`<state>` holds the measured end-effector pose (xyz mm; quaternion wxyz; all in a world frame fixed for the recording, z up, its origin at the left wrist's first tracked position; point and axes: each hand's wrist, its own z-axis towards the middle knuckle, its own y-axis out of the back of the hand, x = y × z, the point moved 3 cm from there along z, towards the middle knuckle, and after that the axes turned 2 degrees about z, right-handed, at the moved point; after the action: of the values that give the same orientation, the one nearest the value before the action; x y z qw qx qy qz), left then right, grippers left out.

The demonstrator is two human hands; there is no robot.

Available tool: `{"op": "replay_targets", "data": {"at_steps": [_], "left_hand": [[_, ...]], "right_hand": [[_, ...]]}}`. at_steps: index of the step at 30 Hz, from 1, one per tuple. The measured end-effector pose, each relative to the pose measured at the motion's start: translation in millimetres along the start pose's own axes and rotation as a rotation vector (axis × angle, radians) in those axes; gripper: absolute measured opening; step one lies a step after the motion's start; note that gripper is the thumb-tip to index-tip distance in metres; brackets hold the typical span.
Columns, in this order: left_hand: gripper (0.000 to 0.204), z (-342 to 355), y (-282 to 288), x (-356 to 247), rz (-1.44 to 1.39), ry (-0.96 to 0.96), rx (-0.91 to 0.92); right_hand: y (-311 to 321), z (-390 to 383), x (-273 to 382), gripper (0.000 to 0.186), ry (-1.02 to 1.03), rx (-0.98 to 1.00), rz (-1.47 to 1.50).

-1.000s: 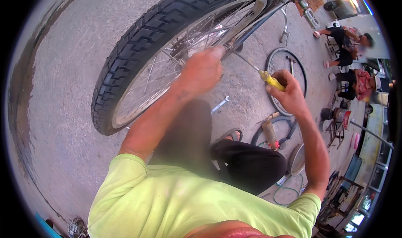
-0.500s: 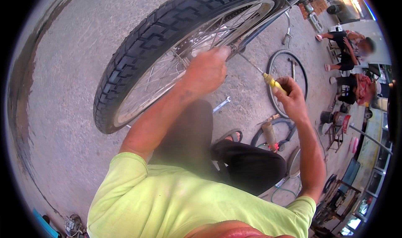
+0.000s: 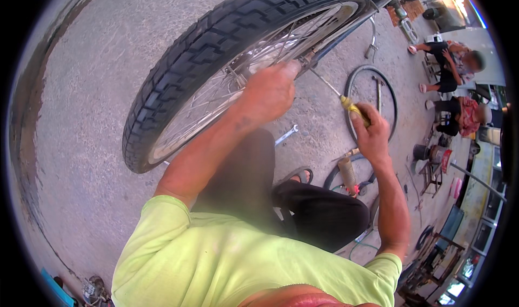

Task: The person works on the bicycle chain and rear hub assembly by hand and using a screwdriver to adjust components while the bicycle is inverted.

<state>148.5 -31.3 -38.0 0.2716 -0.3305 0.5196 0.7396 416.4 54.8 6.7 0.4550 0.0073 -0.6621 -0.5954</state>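
A wheel with a knobbly black tyre [image 3: 172, 77] and thin metal spokes stands tilted before me, part of a cycle frame. My left hand [image 3: 270, 91] is closed beside the hub, its fingertips by the axle end; what it grips is hidden. A screwdriver [image 3: 347, 102] with a yellow handle is in my right hand [image 3: 374, 133], fingers wrapped round the handle. Its thin shaft points up and left, and the tip reaches the metal parts by the axle, just past my left hand.
On the concrete floor lie an open-ended wrench [image 3: 286, 135], a bare tyre [image 3: 350, 85] with a hammer-like tool [image 3: 379, 93] inside its ring, and a cylindrical canister [image 3: 347, 172]. Two people [image 3: 459, 58] sit at the far right. Buckets [image 3: 421, 152] and a small stand [image 3: 431, 177] are near them.
My right hand has turned slightly on the screwdriver handle, and its forearm has drawn a little inward. The wheel and my left hand have shifted slightly right in view.
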Motion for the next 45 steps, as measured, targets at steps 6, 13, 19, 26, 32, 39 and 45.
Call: {"op": "replay_targets", "data": {"at_steps": [6,13,19,26,32,39,45], "left_hand": [[0.035,-0.3,-2.2,0.7,0.01,-0.009,-0.026],[0.035,0.9,-1.2,-1.4,0.013,0.012,0.015],[0.034,0.3,-1.7,-0.3,0.03,-0.002,-0.02],[0.034,1.0,-0.9,-1.5,0.017,-0.037,-0.038],[0.035,-0.6,-0.9,-1.7,0.02,-0.026,-0.031],[0.035,0.8,-3.1,2.1,0.037,-0.045,-0.034],[0.033,-1.0,-3.0,-0.1,0.002,-0.042,-0.059]], "right_hand": [[4.4,-2.0,-5.6,0.027,-0.78,0.392,0.77],[0.3,-8.8,2.3,0.023,0.007,-0.007,0.043],[-3.3,-10.9,-13.2,0.026,-0.586,0.295,0.658],[-10.6,-17.8,-15.1,0.029,-0.13,0.076,0.263],[-13.5,-16.1,-10.2,0.033,-0.485,0.214,0.39],[-6.2,-7.2,1.5,0.028,-0.593,0.232,0.464],[-12.3,-10.2,10.8,0.028,0.373,-0.182,-0.316]]}}
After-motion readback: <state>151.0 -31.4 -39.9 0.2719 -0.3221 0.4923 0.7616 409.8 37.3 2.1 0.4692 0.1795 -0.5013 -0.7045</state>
